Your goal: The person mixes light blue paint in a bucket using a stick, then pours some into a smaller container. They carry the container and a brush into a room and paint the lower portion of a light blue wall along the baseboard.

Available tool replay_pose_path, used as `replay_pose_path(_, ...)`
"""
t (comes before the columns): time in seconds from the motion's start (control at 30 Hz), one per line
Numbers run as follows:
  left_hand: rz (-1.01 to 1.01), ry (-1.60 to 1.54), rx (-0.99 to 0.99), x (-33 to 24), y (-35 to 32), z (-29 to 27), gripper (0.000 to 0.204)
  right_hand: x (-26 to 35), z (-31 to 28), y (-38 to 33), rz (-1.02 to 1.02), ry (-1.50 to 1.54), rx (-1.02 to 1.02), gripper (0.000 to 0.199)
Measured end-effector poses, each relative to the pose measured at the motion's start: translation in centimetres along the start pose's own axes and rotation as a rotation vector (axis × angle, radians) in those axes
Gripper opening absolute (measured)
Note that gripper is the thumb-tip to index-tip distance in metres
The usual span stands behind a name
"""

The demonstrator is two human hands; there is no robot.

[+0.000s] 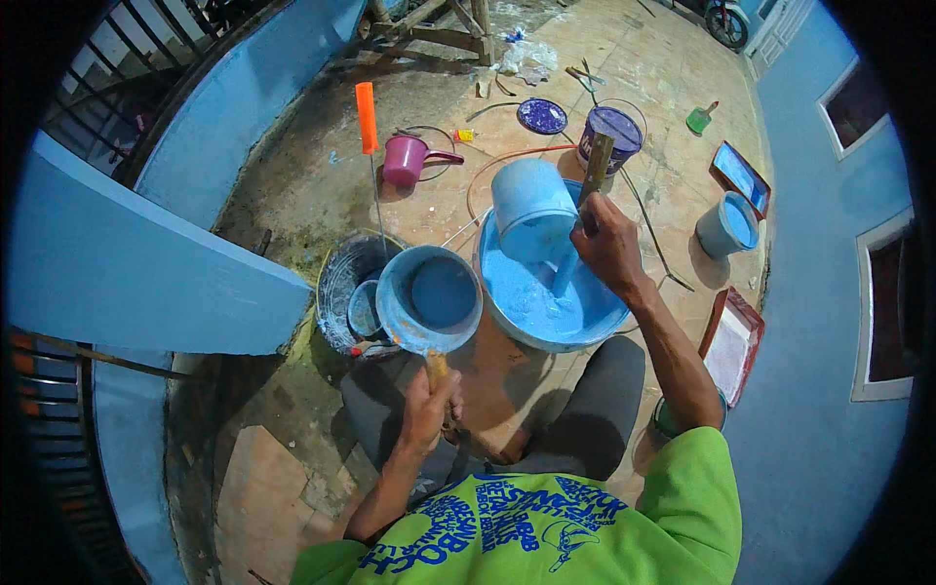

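Just beyond left hand, dipper (handle gripped)

Bright light and shadow fall across a tiled floor at center, stained dark toward the left, between a low blue wall at left and a taller blue wall at right, its two dark windows framed in white. Black metal railings stand at upper left, a rough wooden trestle at top center and a white panelled door at upper right.
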State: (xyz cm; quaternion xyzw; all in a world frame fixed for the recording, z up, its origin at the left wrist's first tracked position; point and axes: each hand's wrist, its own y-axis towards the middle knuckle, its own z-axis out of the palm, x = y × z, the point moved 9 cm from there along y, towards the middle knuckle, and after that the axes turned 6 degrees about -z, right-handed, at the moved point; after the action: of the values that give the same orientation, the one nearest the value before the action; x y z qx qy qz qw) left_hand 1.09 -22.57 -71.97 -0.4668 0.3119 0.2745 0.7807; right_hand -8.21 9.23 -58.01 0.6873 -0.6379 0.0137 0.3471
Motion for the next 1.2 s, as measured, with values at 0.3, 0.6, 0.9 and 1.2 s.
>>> replay_pose_path(0.3, 0.03, -0.007, 0.005, -0.3, 0.0, 1.2, 0.013, -2.1, 1.3, -1.5, -0.221, -0.254, -0.29, 0.023)
replay_pose_path(0.6, 0.044, 0.071, 0.019, -2.0, -0.8, 2.3, 0.013, -2.4, -0.1, -1.6, -0.298, -0.303, -0.375, 0.024)
replay_pose_path(0.9, 0.264, 0.427, -0.023, -8.5, -0.3, 4.0, 0.015, -2.2, 2.2, -3.8, -0.192, -0.27, 0.107, 0.023)
replay_pose_path(1.2, 0.332, 0.504, 0.046, -9.9, 5.0, 7.5, 0.019, -4.0, 13.6, -4.8, -0.463, -0.386, 0.309, 0.021)
